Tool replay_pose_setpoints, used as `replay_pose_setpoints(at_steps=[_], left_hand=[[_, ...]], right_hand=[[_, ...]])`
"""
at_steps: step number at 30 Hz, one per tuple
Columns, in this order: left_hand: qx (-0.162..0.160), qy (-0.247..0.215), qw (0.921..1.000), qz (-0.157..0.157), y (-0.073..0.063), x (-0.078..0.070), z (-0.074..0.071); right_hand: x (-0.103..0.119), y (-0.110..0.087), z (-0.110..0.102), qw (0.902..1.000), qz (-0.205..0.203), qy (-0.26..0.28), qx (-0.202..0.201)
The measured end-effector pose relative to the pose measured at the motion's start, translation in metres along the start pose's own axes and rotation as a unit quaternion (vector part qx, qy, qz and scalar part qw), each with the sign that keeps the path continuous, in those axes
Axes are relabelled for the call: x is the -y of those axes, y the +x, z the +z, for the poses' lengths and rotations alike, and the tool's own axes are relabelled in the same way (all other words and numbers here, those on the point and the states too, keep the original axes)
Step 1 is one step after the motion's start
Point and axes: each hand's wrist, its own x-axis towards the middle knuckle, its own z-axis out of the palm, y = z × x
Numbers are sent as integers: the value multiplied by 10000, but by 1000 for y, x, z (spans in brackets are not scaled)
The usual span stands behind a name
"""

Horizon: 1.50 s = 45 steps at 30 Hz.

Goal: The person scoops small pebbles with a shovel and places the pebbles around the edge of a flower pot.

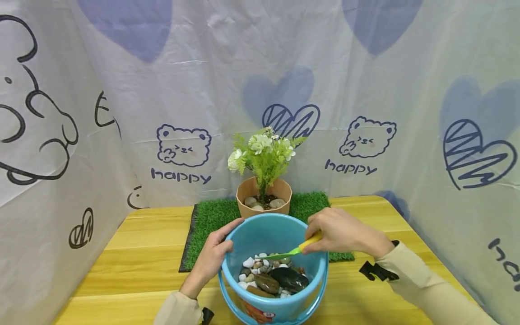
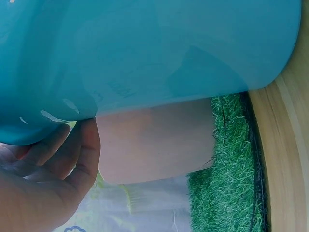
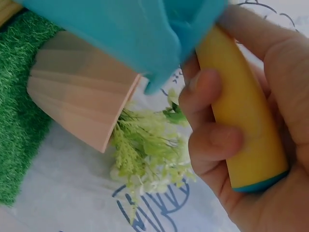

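Observation:
A light-blue bucket (image 1: 264, 229) stands at the table's front, holding small white and brown pebbles (image 1: 253, 268), a large black stone (image 1: 290, 278) and brown stones. My left hand (image 1: 211, 253) grips its left rim, thumb toward the inside. In the left wrist view, curled fingers (image 2: 84, 150) touch the bucket's outside. Over the right rim, my right hand (image 1: 339, 231) grips a small garden trowel (image 1: 301, 247) by its yellow handle (image 3: 246, 116). The trowel's green blade reaches in at the pebbles; its tip is hard to make out among them.
Behind the bucket, a peach flowerpot (image 1: 263, 212) with white flowers (image 1: 261, 144), green leaves and stones stands on an artificial grass mat (image 1: 211, 225). The yellow wood-grain table (image 1: 134, 262) extends to both sides. Printed white cloth (image 1: 203, 90) hangs around the back and sides.

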Motion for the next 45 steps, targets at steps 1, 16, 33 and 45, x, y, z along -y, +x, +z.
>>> replay_pose_setpoints(at_steps=[1,16,33,45], left_hand=[[-2,13,10000,4,0,0,0],[25,-38,10000,-7,1,1,2],[-65,31,10000,-7,1,1,2],[-106,-14,9999,-16,0,0,1]], right_hand=[[0,1,-3,9999,-11,105,106],[17,17,-18,9839,14,546,1702],[19,20,2,9941,-386,-907,444],[13,19,-3,9927,-680,-966,229]])
